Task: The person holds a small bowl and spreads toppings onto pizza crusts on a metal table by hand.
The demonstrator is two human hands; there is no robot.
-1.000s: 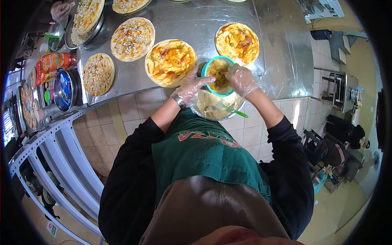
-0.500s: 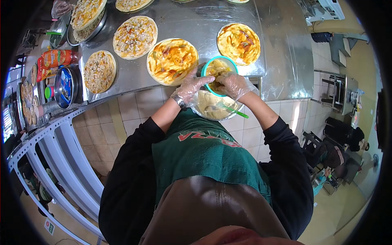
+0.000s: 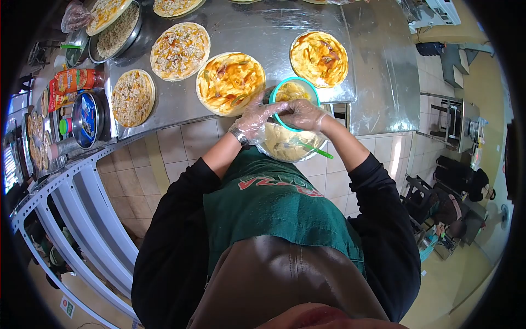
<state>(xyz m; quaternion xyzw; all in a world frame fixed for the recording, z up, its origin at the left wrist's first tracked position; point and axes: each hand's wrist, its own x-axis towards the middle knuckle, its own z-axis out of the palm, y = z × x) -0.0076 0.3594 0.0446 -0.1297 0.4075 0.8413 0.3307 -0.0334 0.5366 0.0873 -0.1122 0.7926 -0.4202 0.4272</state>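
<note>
My left hand (image 3: 256, 119), in a clear plastic glove, grips the left rim of a turquoise-rimmed bowl (image 3: 316, 93) that holds a yellow-brown mixture (image 3: 292, 92). Over the lower part of this bowl is my gloved right hand (image 3: 303, 115), its fingers closed and pointing left, their tips low in the bowl; what they hold is hidden. Beneath both hands a larger bowl of pale cream (image 3: 282, 143) holds a green-handled spoon (image 3: 320, 151). Two sauce-covered rounds, one on the left (image 3: 230, 83) and one on the right (image 3: 319, 59), lie beyond the bowl.
Crumb-topped rounds (image 3: 180, 51) (image 3: 133, 98) lie on the metal table (image 3: 383, 82). At the far left, another person's gloved hand (image 3: 76, 16) is near a metal bowl of crumbs (image 3: 118, 34). Red-orange packets (image 3: 71, 82) and a pan with a blue packet (image 3: 87, 119) stand below it.
My right hand has moved down and left within the bowl, its fingers now closed. At the upper left, the other person's round has shifted up and left, uncovering the crumbs.
</note>
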